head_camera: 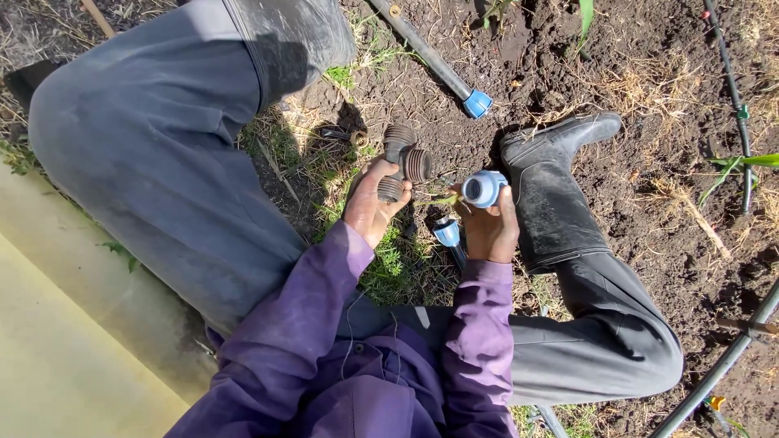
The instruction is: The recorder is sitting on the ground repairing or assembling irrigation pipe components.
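Hands [373, 203] raised, gripping tee fitting [402, 161].

1. The ground [649, 162] is dark, crumbly soil with scattered dry straw and patches of green grass [389, 268] near its middle.
2. A black pipe with a blue end cap [477, 103] lies on the soil toward the far edge, running diagonally.
3. A thin black drip hose [734, 97] runs along the right edge, beside a green leaf [742, 162].
4. Another black pipe [722, 365] crosses the near right corner.
5. A second blue-capped pipe end [447, 234] lies in the grass at the middle.
6. A black rubber boot [552, 186] rests on the soil right of the middle.
7. A pale concrete strip [73, 341] borders the left edge.
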